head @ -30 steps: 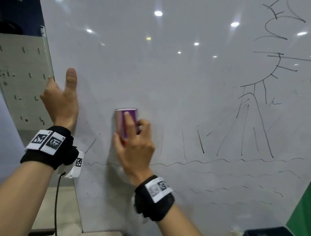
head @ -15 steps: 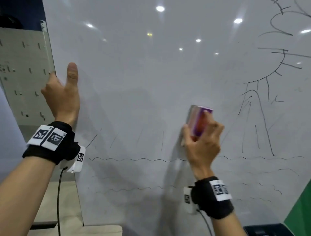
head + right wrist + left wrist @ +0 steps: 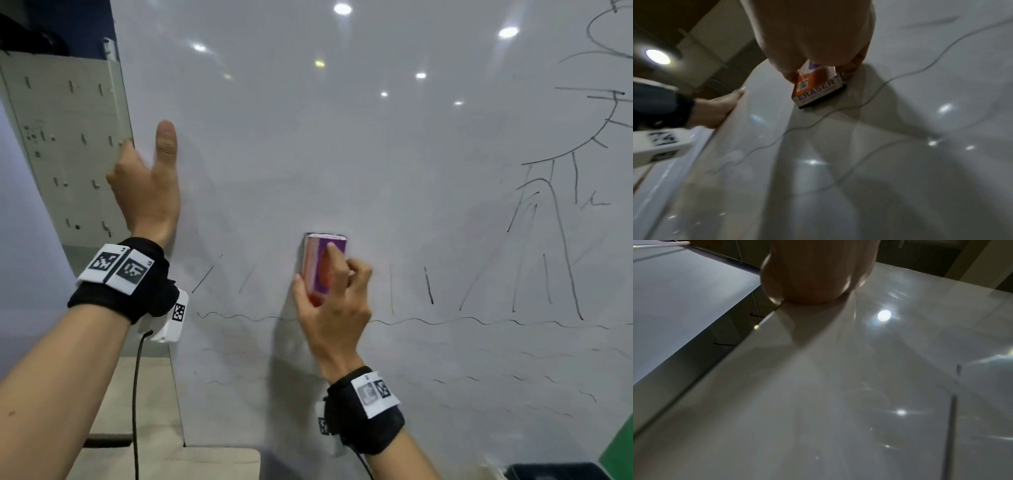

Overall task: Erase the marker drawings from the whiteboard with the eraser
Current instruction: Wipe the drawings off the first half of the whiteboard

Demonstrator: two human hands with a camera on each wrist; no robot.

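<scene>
The whiteboard (image 3: 342, 154) stands upright in front of me. My right hand (image 3: 337, 301) grips the purple and orange eraser (image 3: 322, 270) and presses its black felt flat on the board, just above a long wavy line (image 3: 445, 321). The right wrist view shows the eraser (image 3: 818, 87), labelled ERASER, beside that wavy line (image 3: 859, 105). A sun with rays (image 3: 582, 147), a peak shape (image 3: 548, 240) and short strokes (image 3: 428, 287) lie to the right. My left hand (image 3: 147, 185) holds the board's left edge, thumb up on its face, fingers behind.
A pale pegboard panel (image 3: 68, 137) hangs left of the board. A beige tabletop (image 3: 205, 462) lies below. A green surface (image 3: 620, 452) and a dark object (image 3: 555, 474) sit at the bottom right. Faint wavy lines (image 3: 479, 380) cross the lower board.
My right hand swept the eraser right along the row of short strokes, then back left to the middle. Strokes it crossed look fainter. My left hand stayed on the board's edge.
</scene>
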